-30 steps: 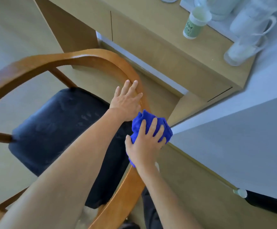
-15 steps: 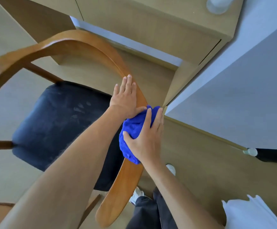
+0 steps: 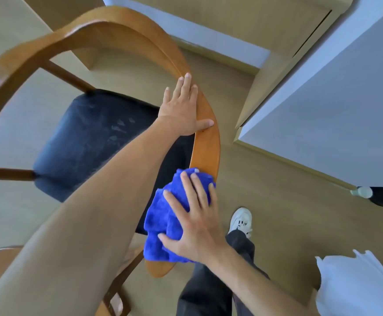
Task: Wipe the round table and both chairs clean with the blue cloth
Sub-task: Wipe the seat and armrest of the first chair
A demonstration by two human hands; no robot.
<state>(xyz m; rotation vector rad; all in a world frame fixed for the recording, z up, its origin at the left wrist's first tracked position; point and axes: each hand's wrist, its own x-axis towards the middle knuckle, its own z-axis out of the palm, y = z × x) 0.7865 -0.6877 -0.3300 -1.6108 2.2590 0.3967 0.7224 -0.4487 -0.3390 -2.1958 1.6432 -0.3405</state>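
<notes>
A wooden chair with a curved backrest rail point(image 3: 206, 147) and a dark blue padded seat point(image 3: 94, 137) fills the left and middle of the head view. My left hand point(image 3: 182, 108) rests flat on the rail, fingers straight, thumb spread across the wood. Lower on the same rail, near its end, my right hand point(image 3: 197, 220) presses the bunched blue cloth point(image 3: 163, 224) against the wood with fingers spread and straight. The cloth hides the rail under it. The round table is out of view.
A light wooden cabinet point(image 3: 243, 21) stands at the top, with a white wall corner point(image 3: 334, 115) to the right. My dark trouser leg and white shoe point(image 3: 240, 221) are on the wooden floor below the rail. A white fabric point(image 3: 354, 286) lies at the bottom right.
My right hand has slid the blue cloth down the rail toward its lower end, away from my left hand. The left hand stays on the rail. The camera has tilted further down.
</notes>
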